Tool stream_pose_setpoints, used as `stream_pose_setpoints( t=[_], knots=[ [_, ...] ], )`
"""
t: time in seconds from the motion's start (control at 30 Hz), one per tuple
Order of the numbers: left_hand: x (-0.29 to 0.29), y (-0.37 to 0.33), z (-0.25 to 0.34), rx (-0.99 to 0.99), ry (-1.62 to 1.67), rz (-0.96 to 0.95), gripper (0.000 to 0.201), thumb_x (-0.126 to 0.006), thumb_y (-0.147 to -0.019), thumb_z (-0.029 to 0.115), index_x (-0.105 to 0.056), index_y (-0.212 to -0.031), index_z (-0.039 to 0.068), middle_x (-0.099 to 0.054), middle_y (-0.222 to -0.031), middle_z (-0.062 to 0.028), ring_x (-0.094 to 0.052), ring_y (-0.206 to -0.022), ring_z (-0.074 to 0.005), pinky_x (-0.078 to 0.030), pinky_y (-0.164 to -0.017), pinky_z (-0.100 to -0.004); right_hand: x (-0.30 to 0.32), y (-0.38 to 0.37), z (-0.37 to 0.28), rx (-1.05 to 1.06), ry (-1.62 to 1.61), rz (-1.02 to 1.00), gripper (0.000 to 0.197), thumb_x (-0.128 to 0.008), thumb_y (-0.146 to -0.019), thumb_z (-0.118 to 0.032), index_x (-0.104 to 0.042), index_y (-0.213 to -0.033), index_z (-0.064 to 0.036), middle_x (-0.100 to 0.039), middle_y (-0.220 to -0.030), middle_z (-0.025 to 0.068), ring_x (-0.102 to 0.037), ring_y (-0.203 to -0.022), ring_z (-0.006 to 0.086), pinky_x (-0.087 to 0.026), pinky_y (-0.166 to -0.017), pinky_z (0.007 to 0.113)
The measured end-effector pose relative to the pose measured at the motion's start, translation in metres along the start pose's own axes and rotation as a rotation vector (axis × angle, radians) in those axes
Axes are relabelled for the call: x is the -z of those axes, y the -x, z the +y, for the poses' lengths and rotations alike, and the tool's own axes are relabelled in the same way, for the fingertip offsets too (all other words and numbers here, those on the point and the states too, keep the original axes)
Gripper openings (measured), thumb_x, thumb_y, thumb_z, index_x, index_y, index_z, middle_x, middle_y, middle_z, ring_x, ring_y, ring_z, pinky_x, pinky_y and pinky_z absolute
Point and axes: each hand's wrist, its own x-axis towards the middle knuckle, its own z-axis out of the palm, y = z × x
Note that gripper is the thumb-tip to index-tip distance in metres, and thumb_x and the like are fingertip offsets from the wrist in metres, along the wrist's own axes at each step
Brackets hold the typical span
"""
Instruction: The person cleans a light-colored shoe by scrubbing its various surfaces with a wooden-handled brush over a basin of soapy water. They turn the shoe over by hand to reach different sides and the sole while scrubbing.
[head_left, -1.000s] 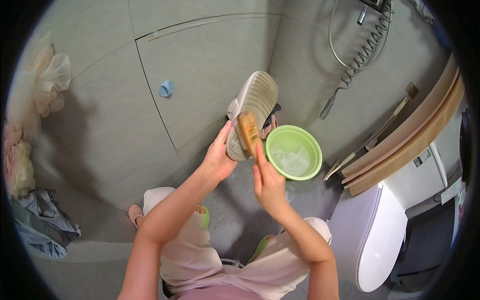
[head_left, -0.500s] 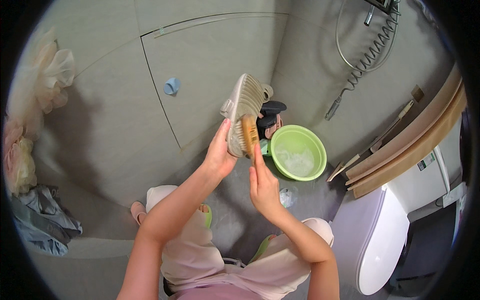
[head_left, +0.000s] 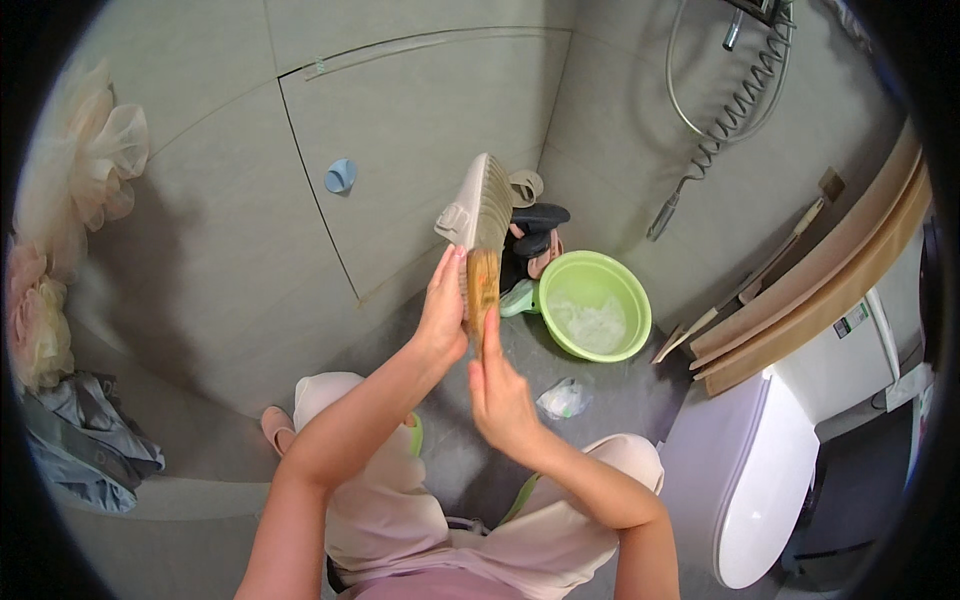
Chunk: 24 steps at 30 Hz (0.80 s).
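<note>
My left hand (head_left: pixel 441 310) is closed round the heel end of a pale beige shoe (head_left: pixel 478 205), which I hold up with its toe pointing away and its ridged sole turned to the right. In my right hand (head_left: pixel 500 395) is a scrubbing brush (head_left: pixel 484 284) with a wooden back. The brush lies along the sole near the heel, and its bristles are mostly hidden against the shoe. Beyond and to the right, a green basin (head_left: pixel 601 306) on the floor contains cloudy, sudsy water.
Several slippers and shoes (head_left: pixel 540 216) lie by the wall behind the basin. A clear plastic bag (head_left: pixel 565 398) is on the floor before it. On the right are a white toilet (head_left: pixel 765 480) and leaning tan boards (head_left: pixel 820 290); a coiled hose (head_left: pixel 735 120) hangs above. Bath puffs (head_left: pixel 100 160) hang left.
The brush has moved slightly left, staying on the sole. The shoe has turned, so less of its sole shows. My right hand has shifted left and down, uncovering more of the plastic bag.
</note>
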Motion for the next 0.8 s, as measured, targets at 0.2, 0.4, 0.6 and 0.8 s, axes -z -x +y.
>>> stream_pose_setpoints(
  t=[0.2, 0.4, 0.6, 0.8],
  knots=[
    [-0.012, 0.009, -0.007, -0.070, -0.052, -0.017, 0.044, -0.046, -0.105, 0.031, -0.042, -0.143, 0.008, -0.056, -0.130, -0.0044, -0.055, -0.118, -0.0159, -0.045, -0.101, -0.0355, 0.005, -0.002, 0.004, -0.056, -0.051, 0.077, 0.071, -0.046, -0.099, -0.008, -0.005, -0.156, -0.0020, -0.051, -0.133, 0.0356, -0.060, -0.108, 0.0492, -0.050, -0.086, 0.042],
    [0.008, -0.002, -0.022, -0.106, -0.158, -0.068, 0.058, -0.051, -0.103, 0.033, -0.034, -0.149, 0.002, -0.045, -0.146, -0.0086, -0.043, -0.133, -0.0179, -0.033, -0.112, -0.0346, 0.019, -0.021, 0.011, -0.099, -0.011, 0.149, 0.068, -0.042, -0.101, -0.010, -0.005, -0.157, -0.0057, -0.062, -0.102, 0.0337, -0.065, -0.084, 0.0472, -0.050, -0.072, 0.043],
    [0.009, -0.002, -0.013, -0.092, -0.167, -0.116, 0.067, -0.054, -0.102, 0.036, -0.029, -0.152, -0.001, -0.037, -0.154, -0.0120, -0.034, -0.142, -0.0198, -0.023, -0.117, -0.0341, -0.002, -0.004, 0.013, 0.145, 0.014, 0.231, 0.068, -0.041, -0.101, -0.010, -0.002, -0.157, -0.0043, -0.061, -0.105, 0.0336, -0.064, -0.080, 0.0459, -0.049, -0.069, 0.043],
    [0.006, 0.001, -0.018, -0.085, -0.143, -0.133, 0.068, -0.054, -0.102, 0.037, -0.030, -0.151, -0.002, -0.040, -0.152, -0.0116, -0.034, -0.141, -0.0192, -0.023, -0.116, -0.0342, -0.009, 0.010, 0.010, -0.048, -0.081, 0.116, 0.073, -0.042, -0.101, -0.012, 0.005, -0.156, -0.0024, -0.062, -0.095, 0.0318, -0.061, -0.063, 0.0423, -0.049, -0.059, 0.044]
  ],
)
